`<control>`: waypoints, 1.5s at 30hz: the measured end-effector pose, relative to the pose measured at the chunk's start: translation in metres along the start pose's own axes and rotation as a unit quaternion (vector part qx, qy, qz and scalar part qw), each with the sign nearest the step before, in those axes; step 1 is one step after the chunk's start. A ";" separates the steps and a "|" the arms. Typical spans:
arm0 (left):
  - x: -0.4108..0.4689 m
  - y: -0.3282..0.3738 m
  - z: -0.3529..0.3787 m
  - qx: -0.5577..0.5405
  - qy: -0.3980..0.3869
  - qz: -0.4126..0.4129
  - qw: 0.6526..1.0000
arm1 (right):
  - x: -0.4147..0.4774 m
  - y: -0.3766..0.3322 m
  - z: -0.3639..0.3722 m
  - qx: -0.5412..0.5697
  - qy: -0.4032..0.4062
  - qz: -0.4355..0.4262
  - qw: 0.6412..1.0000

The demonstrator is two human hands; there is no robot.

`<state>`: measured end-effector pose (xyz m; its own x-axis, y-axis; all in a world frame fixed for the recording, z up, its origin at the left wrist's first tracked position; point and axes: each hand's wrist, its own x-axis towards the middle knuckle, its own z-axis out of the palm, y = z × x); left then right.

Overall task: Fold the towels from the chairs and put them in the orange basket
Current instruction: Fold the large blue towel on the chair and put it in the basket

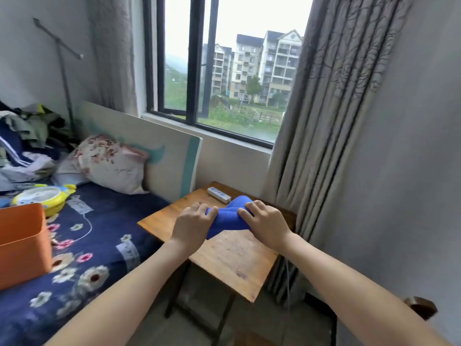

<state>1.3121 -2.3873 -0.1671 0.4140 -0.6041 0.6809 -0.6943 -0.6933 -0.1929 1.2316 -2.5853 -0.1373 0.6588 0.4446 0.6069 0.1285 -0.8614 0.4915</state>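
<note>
Bedding in dark blue with a flower print covers the bed (104, 245) along our left, the biggest thing in view, and beside it the wooden surface (237, 260) stands under the window. The orange basket (22, 245) sits on the bed at the far left, partly cut off by the frame edge and well apart from our work. On the far half of the surface lies the blue towel (228, 221), bunched into a thick fold with its far end humped up. Our left grip (193, 221) clenches round the towel's left end, fingers curled over it, and our right grip (267, 221) clasps the right end the same way, so both are grasping the towel. A white power strip (219, 194) lies just beyond the towel; we cannot tell whether the cloth touches it. We judge the fold to be midway, with the transfer to the basket not yet done. From here, the thick bundle may spring open once we ease either grip, because its layers look loosely stacked. Pushing the fold farther could nudge the power strip towards the back edge. The basket rests on a soft mattress, so a towel dropped against its rim might tip it, and a loose end trailing during the carry could undo the fold.
</note>
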 end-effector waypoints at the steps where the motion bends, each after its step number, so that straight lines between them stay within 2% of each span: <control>1: -0.018 -0.002 -0.007 0.014 -0.010 -0.017 1.000 | 0.000 -0.013 0.003 0.028 -0.001 -0.019 0.999; 8: -0.171 -0.033 -0.064 0.110 -0.122 -0.145 0.976 | 0.019 -0.152 0.019 0.187 0.046 -0.141 0.971; 13: -0.246 -0.055 -0.132 0.201 -0.149 -0.209 0.945 | 0.053 -0.238 -0.003 0.260 0.062 -0.217 0.939; 20: -0.322 -0.089 -0.209 0.261 -0.161 -0.275 0.911 | 0.099 -0.334 -0.050 0.311 0.080 -0.288 0.902; 25: -0.366 -0.124 -0.250 0.273 -0.195 -0.318 0.887 | 0.130 -0.394 -0.081 0.317 0.079 -0.310 0.893; 28: -0.398 -0.148 -0.271 0.275 -0.206 -0.324 0.882 | 0.147 -0.434 -0.095 0.312 0.107 -0.321 0.888; 33: -0.433 -0.179 -0.286 0.266 -0.209 -0.325 0.883 | 0.163 -0.481 -0.102 0.310 0.125 -0.312 0.889; 39: -0.462 -0.203 -0.275 0.227 -0.237 -0.342 0.881 | 0.170 -0.519 -0.087 0.303 0.077 -0.326 0.892; 44: -0.461 -0.212 -0.265 0.198 -0.260 -0.365 0.872 | 0.177 -0.522 -0.078 0.288 0.030 -0.348 0.891; 45: -0.455 -0.242 -0.229 0.202 -0.253 -0.352 0.878 | 0.197 -0.522 -0.038 0.282 0.030 -0.343 0.895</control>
<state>1.1570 -1.8551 -0.2685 0.9361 0.0035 0.3517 0.0619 -0.9860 -0.1550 1.2660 -2.0389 -0.2508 0.2421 0.9149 0.3231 0.8530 -0.3594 0.3785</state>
